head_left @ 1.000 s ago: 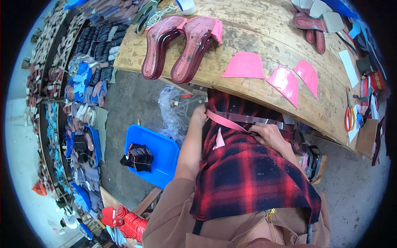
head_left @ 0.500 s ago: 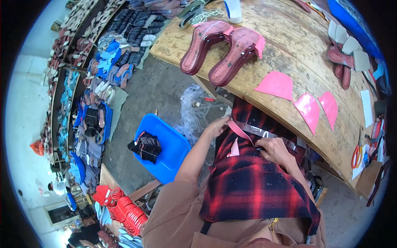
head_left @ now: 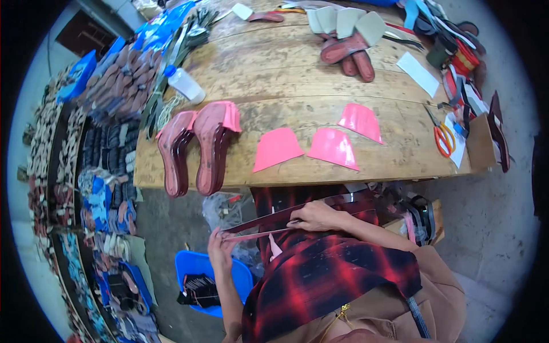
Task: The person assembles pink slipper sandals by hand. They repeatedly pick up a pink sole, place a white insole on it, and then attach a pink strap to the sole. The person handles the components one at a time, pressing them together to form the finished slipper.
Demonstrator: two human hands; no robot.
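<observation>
Below the near edge of the wooden bench (head_left: 297, 74), over a lap covered with a red and black plaid cloth (head_left: 337, 274), both hands work a long narrow strap (head_left: 266, 220), dark on one face and pink on the other. The left hand (head_left: 220, 251) is closed, its fingertips pinching the strap's left end. The right hand (head_left: 317, 216) is curled loosely with its fingers pressed down on the strap further right, where it runs on toward the bench's underside. On the bench, three pink cut pieces (head_left: 331, 147) lie near the edge, with a pair of pink sandals (head_left: 197, 150) to their left and orange-handled scissors (head_left: 443, 137) to the right. A blue bin (head_left: 211, 280) sits on the floor by the left hand.
</observation>
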